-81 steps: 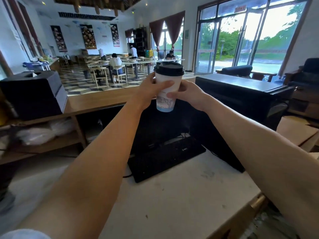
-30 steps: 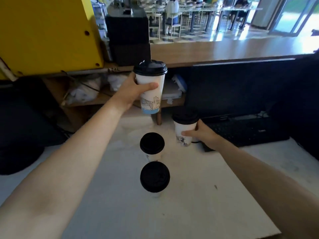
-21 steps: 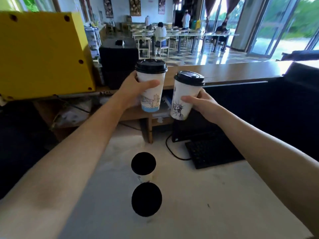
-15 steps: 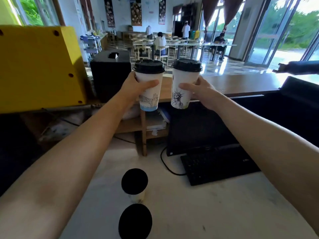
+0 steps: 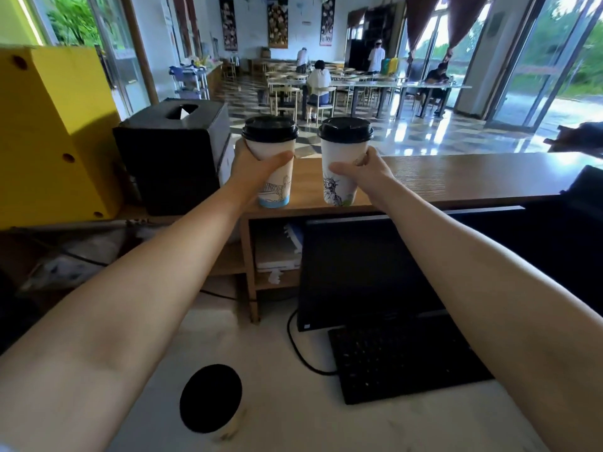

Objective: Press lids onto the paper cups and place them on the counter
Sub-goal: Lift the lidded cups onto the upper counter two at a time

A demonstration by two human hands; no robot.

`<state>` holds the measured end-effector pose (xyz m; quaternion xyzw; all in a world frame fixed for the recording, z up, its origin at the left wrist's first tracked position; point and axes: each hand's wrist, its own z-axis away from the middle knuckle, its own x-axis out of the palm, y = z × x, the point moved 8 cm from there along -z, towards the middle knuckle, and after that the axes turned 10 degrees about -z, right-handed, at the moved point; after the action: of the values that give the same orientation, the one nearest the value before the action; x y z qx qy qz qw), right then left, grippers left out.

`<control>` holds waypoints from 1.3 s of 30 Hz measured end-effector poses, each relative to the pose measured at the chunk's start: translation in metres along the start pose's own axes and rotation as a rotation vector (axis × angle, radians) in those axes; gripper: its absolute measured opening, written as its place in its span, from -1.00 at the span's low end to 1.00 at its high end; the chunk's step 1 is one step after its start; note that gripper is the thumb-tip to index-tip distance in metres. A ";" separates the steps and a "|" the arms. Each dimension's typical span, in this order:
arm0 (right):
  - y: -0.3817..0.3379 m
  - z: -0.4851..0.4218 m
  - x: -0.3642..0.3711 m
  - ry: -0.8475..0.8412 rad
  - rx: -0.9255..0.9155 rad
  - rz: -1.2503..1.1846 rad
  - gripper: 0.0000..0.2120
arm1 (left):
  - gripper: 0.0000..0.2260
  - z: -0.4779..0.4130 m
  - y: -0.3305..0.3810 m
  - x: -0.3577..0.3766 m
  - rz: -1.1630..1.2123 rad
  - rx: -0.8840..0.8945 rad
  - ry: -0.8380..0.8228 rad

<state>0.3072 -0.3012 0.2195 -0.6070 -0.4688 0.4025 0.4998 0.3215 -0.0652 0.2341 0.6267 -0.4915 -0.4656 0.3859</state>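
Cup with a bridge print (image 5: pixel 276 185) stands upright at the near edge of the wooden bench (image 5: pixel 473 177), clasped by the left grip (image 5: pixel 253 171). Just beside it, the right grip (image 5: pixel 367 172) clasps the statue-print cup (image 5: pixel 337 187). Both wear black lids; whether their bases touch the wood is unclear. A third lidded cup (image 5: pixel 210 399) sits on the lower white bench (image 5: pixel 326 425), left of the keyboard (image 5: pixel 404 360).

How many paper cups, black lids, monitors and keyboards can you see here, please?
Paper cups: 3, one in the left hand, one in the right hand, one on the white worktop
Black lids: 3
Monitors: 1
Keyboards: 1
Total: 8
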 end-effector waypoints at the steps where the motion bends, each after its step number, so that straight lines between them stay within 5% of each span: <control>1: 0.002 -0.003 0.000 -0.006 0.001 -0.002 -0.32 | -0.08 -0.002 0.000 0.001 -0.009 0.012 0.009; 11: 0.013 -0.005 0.000 -0.011 -0.002 0.028 -0.36 | -0.21 0.006 -0.001 0.008 -0.228 -0.031 0.029; 19: 0.004 0.021 -0.008 -0.046 0.134 0.265 -0.31 | -0.64 0.033 -0.004 0.015 -0.304 -0.156 -0.046; 22: -0.011 0.060 -0.017 0.068 0.151 0.422 -0.17 | -0.89 0.046 -0.002 0.011 -0.275 -0.171 -0.158; 25: -0.013 0.069 -0.029 0.038 0.202 0.481 -0.16 | -0.73 0.054 -0.004 0.019 -0.323 -0.187 -0.216; 31: -0.013 0.153 -0.018 0.088 0.270 0.586 -0.21 | -0.59 0.104 -0.030 -0.019 -0.368 -0.201 -0.593; 39: 0.048 0.304 0.031 -0.007 0.502 0.652 -0.24 | -0.44 0.182 -0.132 -0.103 -0.490 -0.211 -0.895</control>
<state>0.0322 -0.2041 0.1176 -0.5815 -0.1408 0.6437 0.4772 0.1714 0.0598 0.0817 0.4208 -0.3978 -0.8115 0.0788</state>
